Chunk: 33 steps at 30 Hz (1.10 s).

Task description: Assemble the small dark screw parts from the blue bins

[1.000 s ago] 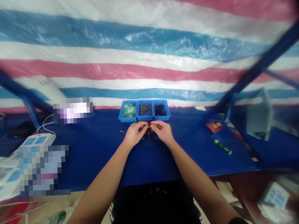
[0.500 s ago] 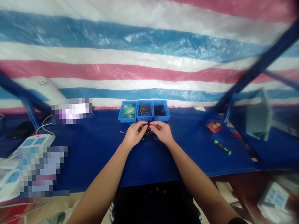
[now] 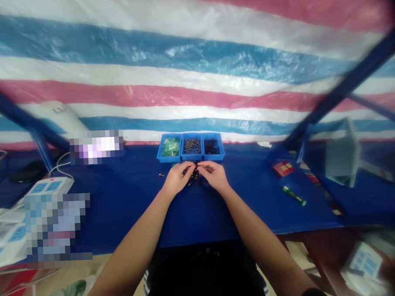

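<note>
My left hand [image 3: 179, 176] and my right hand [image 3: 214, 173] meet over the blue tabletop, fingertips pinched close together. Whatever sits between the fingers is small and dark, and I cannot make out its kind. Beneath and between the hands lies a small pile of black and brass-coloured parts [image 3: 195, 176], partly covered by the fingers. Just beyond the hands stand three blue bins in a row: one with green pieces [image 3: 171, 145], one with small metallic parts [image 3: 191, 144], one with black parts [image 3: 212, 146]. A single small brass-coloured part [image 3: 161, 175] lies left of my left hand.
A white power strip [image 3: 51, 185] with cables lies at the left, beside blurred-out items. To the right are a red box [image 3: 282, 168] and a green tube [image 3: 294, 195]. Blue frame bars slope at both sides, and a striped sheet [image 3: 194, 69] hangs behind the table.
Almost nothing differs. Both hands stay in the same place with fingertips together, and the view has shifted very slightly.
</note>
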Available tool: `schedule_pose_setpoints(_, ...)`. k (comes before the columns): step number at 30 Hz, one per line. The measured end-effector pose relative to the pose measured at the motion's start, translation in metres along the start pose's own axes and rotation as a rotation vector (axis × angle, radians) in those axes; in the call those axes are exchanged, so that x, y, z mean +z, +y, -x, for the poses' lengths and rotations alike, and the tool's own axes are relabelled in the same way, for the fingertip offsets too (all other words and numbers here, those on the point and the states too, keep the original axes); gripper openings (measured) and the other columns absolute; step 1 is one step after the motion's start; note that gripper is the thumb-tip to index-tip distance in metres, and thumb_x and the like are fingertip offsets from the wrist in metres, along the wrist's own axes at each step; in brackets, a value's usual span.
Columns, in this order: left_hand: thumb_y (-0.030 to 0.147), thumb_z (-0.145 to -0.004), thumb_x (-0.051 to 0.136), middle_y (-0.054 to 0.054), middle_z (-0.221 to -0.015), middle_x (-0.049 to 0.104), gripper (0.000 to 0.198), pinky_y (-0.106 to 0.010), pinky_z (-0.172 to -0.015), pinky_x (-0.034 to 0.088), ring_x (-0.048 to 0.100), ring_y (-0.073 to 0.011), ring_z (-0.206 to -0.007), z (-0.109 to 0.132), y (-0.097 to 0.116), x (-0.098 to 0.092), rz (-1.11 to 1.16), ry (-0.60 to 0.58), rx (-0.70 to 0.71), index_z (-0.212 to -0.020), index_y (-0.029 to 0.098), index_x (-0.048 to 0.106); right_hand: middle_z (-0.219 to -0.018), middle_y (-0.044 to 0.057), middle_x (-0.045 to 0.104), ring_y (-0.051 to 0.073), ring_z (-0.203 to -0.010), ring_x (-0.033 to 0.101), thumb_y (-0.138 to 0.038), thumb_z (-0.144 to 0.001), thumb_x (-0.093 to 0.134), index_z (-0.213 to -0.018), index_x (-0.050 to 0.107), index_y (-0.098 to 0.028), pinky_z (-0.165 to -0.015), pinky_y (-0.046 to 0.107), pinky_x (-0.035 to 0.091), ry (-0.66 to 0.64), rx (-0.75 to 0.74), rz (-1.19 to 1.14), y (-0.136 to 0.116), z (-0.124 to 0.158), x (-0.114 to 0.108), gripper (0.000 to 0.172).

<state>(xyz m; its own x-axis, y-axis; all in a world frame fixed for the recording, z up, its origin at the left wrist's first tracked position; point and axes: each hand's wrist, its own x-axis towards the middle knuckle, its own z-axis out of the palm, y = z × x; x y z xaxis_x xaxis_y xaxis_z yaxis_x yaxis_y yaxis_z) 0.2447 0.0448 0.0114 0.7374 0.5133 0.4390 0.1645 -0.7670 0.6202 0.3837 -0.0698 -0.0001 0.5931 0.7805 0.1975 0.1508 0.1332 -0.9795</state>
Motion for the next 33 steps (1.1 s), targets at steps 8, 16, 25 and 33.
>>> schedule_pose_setpoints(8,0.037,-0.093,0.054,-0.004,-0.105,0.073,0.026,-0.032,-0.082,0.054,0.068,-0.0177,-0.088,0.001,0.002,0.002,0.116,0.018,0.058,-0.109,0.024,0.069,-0.088,0.006,0.074,0.019,-0.073,0.069,-0.041,-0.076,0.070,-0.094,0.073,-0.020,-0.072,0.032,0.057,0.017,-0.001,0.022,0.001,-0.001,-0.002,0.028)
schedule_pose_setpoints(16,0.034,-0.095,0.052,-0.004,-0.085,0.072,0.030,-0.037,-0.082,0.048,0.065,-0.0164,-0.074,-0.001,-0.004,0.002,-0.028,-0.029,0.194,-0.121,0.026,0.064,-0.083,0.005,0.073,0.018,-0.071,0.068,-0.044,-0.073,0.072,-0.088,0.072,-0.019,-0.069,0.031,0.056,-0.020,0.045,-0.072,0.003,-0.002,0.000,0.030)
schedule_pose_setpoints(25,0.032,-0.098,0.046,-0.005,-0.085,0.072,0.030,-0.034,-0.076,0.044,0.064,-0.0160,-0.074,-0.001,-0.014,0.004,-0.166,0.008,0.267,-0.120,0.025,0.065,-0.082,0.005,0.073,0.018,-0.072,0.068,-0.047,-0.072,0.073,-0.085,0.073,-0.018,-0.071,0.031,0.056,-0.055,0.046,-0.089,0.003,-0.003,-0.001,0.031)
schedule_pose_setpoints(33,0.032,-0.097,0.049,-0.007,-0.100,0.073,0.029,-0.035,-0.081,0.046,0.068,-0.0183,-0.083,-0.002,-0.014,0.005,-0.148,0.025,0.235,-0.121,0.024,0.063,-0.084,0.007,0.075,0.019,-0.072,0.069,-0.051,-0.075,0.069,-0.088,0.072,-0.018,-0.070,0.032,0.057,-0.003,0.066,-0.054,-0.001,-0.005,-0.005,0.035)
